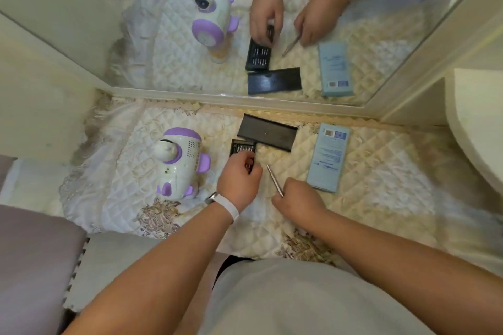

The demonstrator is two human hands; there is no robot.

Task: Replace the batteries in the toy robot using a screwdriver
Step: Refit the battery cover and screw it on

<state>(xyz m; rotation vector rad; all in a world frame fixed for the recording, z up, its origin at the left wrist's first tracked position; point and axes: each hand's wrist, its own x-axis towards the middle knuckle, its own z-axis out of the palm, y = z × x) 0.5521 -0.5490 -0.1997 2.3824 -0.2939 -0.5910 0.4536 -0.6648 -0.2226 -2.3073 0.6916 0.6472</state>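
Fingers (pixel 245 159) of my left hand (pixel 238 181) curl over the near end of the bit tray (pixel 242 147) and grip it, probably to steady it while choosing a bit; whether one is pinched, I cannot tell. My right hand (pixel 298 200) pinches the slim screwdriver (pixel 274 180), its free end aimed towards the tray, ready for loading. Beyond lie the black sleeve (pixel 268 132) and a blue box (pixel 328 156). The toy robot (pixel 179 163) lies untouched on the bench's quilted cloth (pixel 381 171), left of both hands.

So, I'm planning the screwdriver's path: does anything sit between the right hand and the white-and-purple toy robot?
Yes. The left hand, gripping the black bit tray, lies between the right hand, which holds the slim silver screwdriver, and the white-and-purple toy robot.
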